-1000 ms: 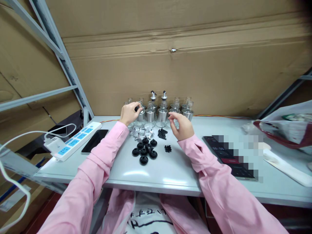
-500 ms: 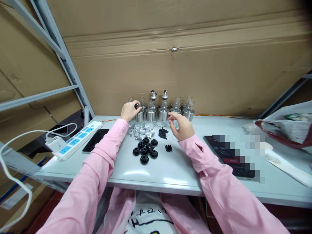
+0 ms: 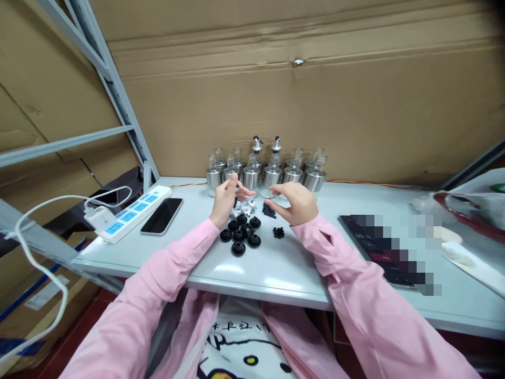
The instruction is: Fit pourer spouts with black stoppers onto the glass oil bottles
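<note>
My left hand (image 3: 225, 202) hovers over a pile of shiny silver spout parts (image 3: 246, 208), its fingers stretched forward and apart. A small dark bit shows under its palm; whether the hand touches it I cannot make out. Thumb and fingers spread, my right hand (image 3: 298, 202) hangs beside a heap of small black strips (image 3: 269, 211) with nothing visible in its grasp. Nearer to me lie several round black ribbed stoppers (image 3: 238, 248). A cluster of tiny black pieces (image 3: 278, 232) sits to their right.
Several glass bottles with metal sleeves (image 3: 252, 179) stand in rows at the back; two rear ones carry spouts (image 3: 257, 145). A power strip (image 3: 136, 213) and phone (image 3: 162, 216) lie left, a tablet-like screen (image 3: 366, 239) right. Cardboard (image 3: 236, 100) rises behind.
My left hand has come away from the bottles, down and right to the silver parts, and no longer pinches the black piece. My right hand stays nearly in place. The view has shifted slightly.
</note>
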A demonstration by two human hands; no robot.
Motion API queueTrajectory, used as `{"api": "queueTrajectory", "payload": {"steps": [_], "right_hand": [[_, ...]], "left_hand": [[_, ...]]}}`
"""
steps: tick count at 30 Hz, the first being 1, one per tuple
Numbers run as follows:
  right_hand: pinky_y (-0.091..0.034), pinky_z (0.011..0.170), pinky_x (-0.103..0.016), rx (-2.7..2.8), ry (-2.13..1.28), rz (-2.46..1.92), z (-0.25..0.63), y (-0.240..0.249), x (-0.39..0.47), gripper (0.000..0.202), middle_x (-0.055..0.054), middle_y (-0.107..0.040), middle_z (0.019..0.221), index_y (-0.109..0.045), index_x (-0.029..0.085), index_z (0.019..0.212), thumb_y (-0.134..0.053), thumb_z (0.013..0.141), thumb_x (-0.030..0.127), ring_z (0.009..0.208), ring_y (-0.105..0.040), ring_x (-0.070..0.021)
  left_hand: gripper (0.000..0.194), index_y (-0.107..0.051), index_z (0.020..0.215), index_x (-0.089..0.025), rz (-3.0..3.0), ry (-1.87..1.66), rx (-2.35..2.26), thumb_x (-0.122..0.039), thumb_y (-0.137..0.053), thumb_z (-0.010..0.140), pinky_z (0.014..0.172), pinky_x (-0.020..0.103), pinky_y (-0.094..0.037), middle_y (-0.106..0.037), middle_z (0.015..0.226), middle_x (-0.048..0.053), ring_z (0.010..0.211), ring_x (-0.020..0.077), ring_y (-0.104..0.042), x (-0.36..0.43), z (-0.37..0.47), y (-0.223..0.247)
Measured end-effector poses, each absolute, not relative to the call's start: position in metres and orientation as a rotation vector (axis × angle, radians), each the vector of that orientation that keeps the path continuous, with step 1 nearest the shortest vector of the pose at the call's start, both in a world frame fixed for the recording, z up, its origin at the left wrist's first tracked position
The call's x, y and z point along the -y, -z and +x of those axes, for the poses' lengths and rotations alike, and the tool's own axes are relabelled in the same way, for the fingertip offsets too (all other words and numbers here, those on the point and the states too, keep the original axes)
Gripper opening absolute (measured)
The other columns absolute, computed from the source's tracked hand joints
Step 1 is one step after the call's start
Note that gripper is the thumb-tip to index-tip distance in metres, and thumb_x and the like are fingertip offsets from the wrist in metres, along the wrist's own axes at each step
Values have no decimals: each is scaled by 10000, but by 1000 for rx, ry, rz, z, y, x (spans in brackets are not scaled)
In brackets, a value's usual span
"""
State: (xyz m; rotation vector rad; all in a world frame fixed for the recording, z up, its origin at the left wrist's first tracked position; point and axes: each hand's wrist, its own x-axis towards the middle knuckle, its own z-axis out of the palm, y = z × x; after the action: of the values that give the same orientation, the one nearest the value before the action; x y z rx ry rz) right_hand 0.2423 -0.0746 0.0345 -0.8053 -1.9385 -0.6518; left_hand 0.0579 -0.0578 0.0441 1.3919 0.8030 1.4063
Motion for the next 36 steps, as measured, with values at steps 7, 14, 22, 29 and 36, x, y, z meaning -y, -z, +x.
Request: {"api": "queueTrajectory", "payload": {"steps": [7, 14, 22, 29, 36], "right_hand": [[-398, 602, -291, 2092, 834, -588, 216, -34, 83, 294, -62, -696, 849, -604, 174, 956, -547, 841, 438, 709, -588, -161], [-347, 594, -289, 2166, 869, -569, 202, -30, 87, 198, -35, -673, 790, -599, 186, 798, -470, 908, 287, 682, -534, -141], [-395, 594, -269, 2150, 784, -640, 202, -22, 84, 239, -48, -618, 714, -595, 179, 778, -450, 911, 314, 665, -531, -152], [-415, 612, -265, 2194, 695, -740, 215, -22, 76, 241, -49, -606, 726, -584, 189, 794, -414, 923, 302, 681, -543, -156], [-425, 622, -275, 2087, 714, -777, 233, -26, 70, 209, -60, -662, 793, -592, 198, 812, -413, 917, 220, 732, -597, -156]], "left_hand": [[630, -491, 677, -166, 1387, -1354, -782, -792, -423, 679, 549, 223, -448, -544, 599, -11, 567, 114, -565, 69, 70, -29], [497, -500, 669, -172, 1557, -1399, -827, -655, -464, 779, 602, 209, -407, -497, 649, -23, 627, 98, -474, 72, 69, -27], [433, -467, 638, -169, 1594, -1315, -804, -571, -485, 799, 610, 205, -377, -438, 623, -39, 609, 85, -425, 70, 70, -28], [247, -537, 800, -172, 1982, -1293, -801, -419, -547, 814, 602, 201, -385, -555, 736, -20, 655, 93, -496, 64, 52, -37], [286, -485, 1092, -192, 2025, -1197, -727, -331, -534, 846, 787, 261, -493, -622, 1139, 91, 1018, 182, -614, 64, 55, -22]]}}
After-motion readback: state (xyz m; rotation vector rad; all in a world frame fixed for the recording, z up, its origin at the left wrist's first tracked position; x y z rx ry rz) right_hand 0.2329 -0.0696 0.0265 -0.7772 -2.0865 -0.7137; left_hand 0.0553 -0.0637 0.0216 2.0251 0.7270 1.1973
